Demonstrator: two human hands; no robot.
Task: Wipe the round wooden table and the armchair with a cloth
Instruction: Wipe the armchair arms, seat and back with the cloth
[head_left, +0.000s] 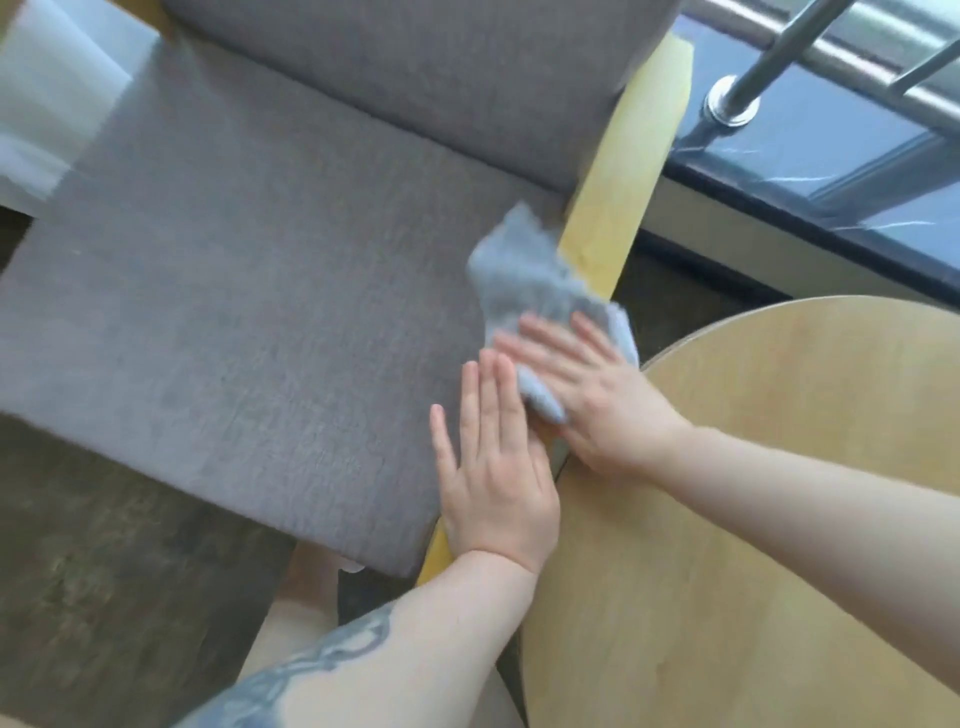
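A grey-cushioned armchair (249, 291) with a light wooden armrest (618, 208) fills the left and middle. The round wooden table (753, 519) lies at the lower right, close against the chair. A crumpled grey cloth (524, 280) lies on the armrest and the cushion's right edge. My right hand (587, 379) presses flat on the cloth, fingers spread. My left hand (493, 467) rests flat on the cushion edge and armrest just beside it, fingers extended, touching the cloth's near corner.
A dark marble sill (831, 171) with a metal railing post (732, 104) runs along the upper right. Dark carpet (104, 571) lies below the chair. A white blurred object (47, 104) sits at the upper left. My bare knee (306, 587) shows under the seat front.
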